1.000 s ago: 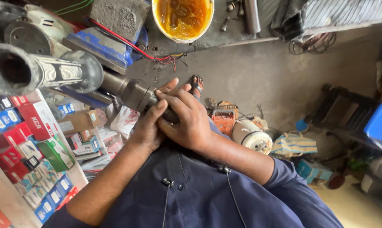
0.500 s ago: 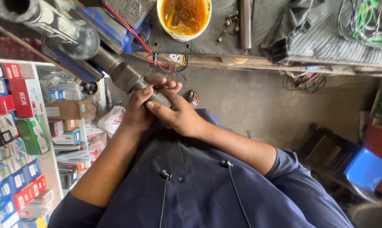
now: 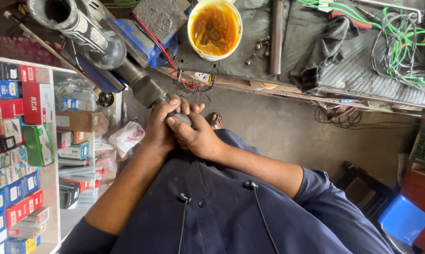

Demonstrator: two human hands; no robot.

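Both hands close around the lower end of a long metal shaft point(image 3: 144, 87) in a crowded workshop. The left hand point(image 3: 158, 129) wraps the shaft from the shelf side; the right hand point(image 3: 198, 136) lies over it, fingers folded across the rounded grey tip. The shaft runs up and away from the person's chest to a wide, hollow tube end point(image 3: 57, 11) at the top of the view, passing just beside a blue tool point(image 3: 137, 40) on the bench point(image 3: 353, 80).

Done well, this grip probably calls for both palms staying square on the tip and the pull or twist running along the shaft's own line, since the metal looks greasy and a slip could drive the knuckles toward the bench edge. Keeping the elbows tucked, as here, should help steady the load.

An open tub of amber grease point(image 3: 214, 28) sits on the bench near loose bolts point(image 3: 257, 47), a dark rag point(image 3: 325, 42) and green wire point(image 3: 400, 42). Boxed parts point(image 3: 19, 141) fill the shelves at left; a blue stool point(image 3: 402, 218) stands at lower right.
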